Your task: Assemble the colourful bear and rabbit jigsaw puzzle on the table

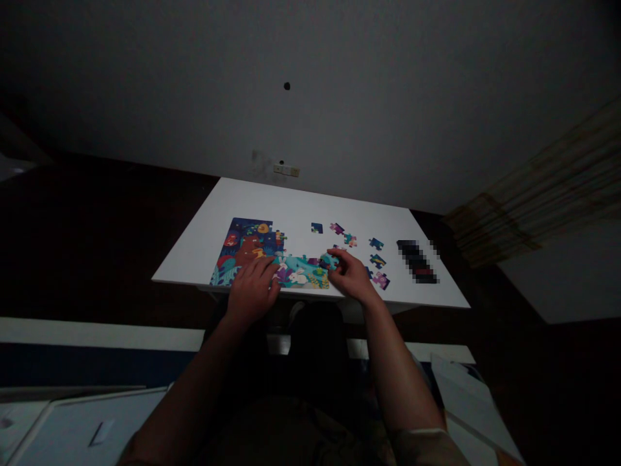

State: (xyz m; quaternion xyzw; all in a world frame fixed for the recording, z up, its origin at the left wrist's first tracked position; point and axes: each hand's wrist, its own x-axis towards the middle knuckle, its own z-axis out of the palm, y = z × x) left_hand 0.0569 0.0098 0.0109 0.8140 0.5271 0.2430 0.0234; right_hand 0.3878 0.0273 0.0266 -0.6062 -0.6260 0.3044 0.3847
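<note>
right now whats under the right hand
The right hand has its fingers on a teal puzzle piece at the edge of the assembled puzzle, with the palm above the white table. Whatever lies directly beneath the palm is hidden.

Puzzle piece (328, 261) in right hand (353, 277) partly hidden; dark block (416, 261) pixelated.

A half-built jigsaw (255, 252) lies flat — loose pieces (354, 243) scattered to its right.
</note>
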